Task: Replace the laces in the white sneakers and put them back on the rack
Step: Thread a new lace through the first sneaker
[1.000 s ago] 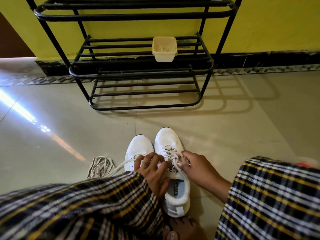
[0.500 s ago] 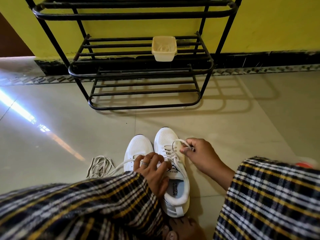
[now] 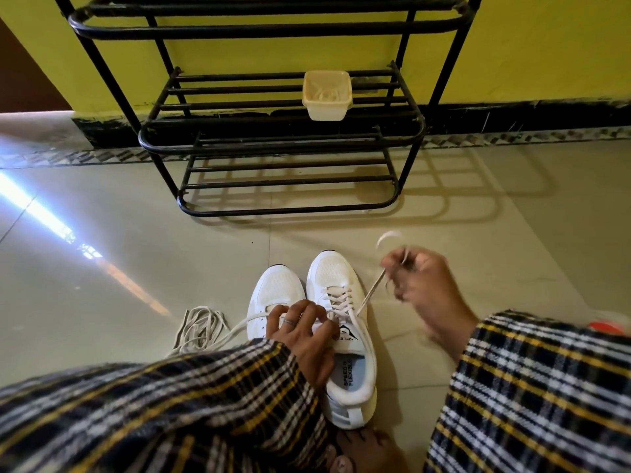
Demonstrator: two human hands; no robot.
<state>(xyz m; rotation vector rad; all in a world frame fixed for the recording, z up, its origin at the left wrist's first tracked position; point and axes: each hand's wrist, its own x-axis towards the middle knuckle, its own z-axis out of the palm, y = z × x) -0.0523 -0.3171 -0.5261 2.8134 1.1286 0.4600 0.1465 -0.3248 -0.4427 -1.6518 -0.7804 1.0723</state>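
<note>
Two white sneakers stand side by side on the floor, toes toward the rack. The right sneaker (image 3: 336, 285) is laced through several eyelets. My right hand (image 3: 421, 285), blurred, grips the lace end (image 3: 370, 293) and holds it taut up and to the right of that shoe. My left hand (image 3: 302, 331) rests over the tongue area of both shoes, fingers curled down on the right sneaker's tongue. The left sneaker (image 3: 275, 290) shows no laces across its front. A bundle of loose white laces (image 3: 199, 327) lies on the floor to its left.
A black metal shoe rack (image 3: 280, 138) stands against the yellow wall ahead, with a small cream plastic container (image 3: 327, 94) on its middle shelf. My plaid-clad knees fill the lower corners. A bare foot (image 3: 365, 452) sits behind the right sneaker's heel. A red object (image 3: 606, 327) lies at far right.
My right hand has pulled the lace out of the right sneaker's eyelets, moving up and to the right until the lace is taut. My left hand has stayed on the shoes.
</note>
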